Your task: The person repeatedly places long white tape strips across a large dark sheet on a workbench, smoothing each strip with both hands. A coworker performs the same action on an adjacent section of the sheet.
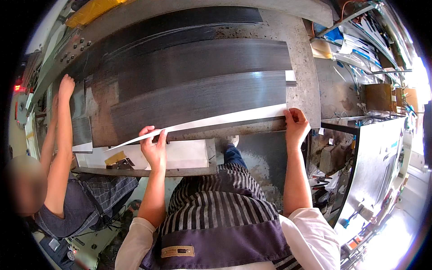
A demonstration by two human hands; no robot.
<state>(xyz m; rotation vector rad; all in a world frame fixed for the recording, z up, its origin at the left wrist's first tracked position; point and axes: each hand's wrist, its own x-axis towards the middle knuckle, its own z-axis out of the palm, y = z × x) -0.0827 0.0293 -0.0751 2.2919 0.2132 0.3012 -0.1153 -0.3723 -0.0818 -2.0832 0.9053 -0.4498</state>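
A long white strip, like paper or film, runs along the near edge of the dark, finely streaked sheets on the table. It is broad at its right end and tapers to a thin point on the left. My left hand pinches the strip's narrow part between thumb and fingers, just past the table's near edge. With fingers closed, my right hand grips the strip's right corner. Whether the strip is a separate piece or the turned-up underside of a dark sheet, I cannot tell.
Below the table's near edge is an open drawer with a tan piece and dark bits inside. On my left a co-worker's arms reach over the table's left end. A metal-topped stand and cluttered shelves stand to the right.
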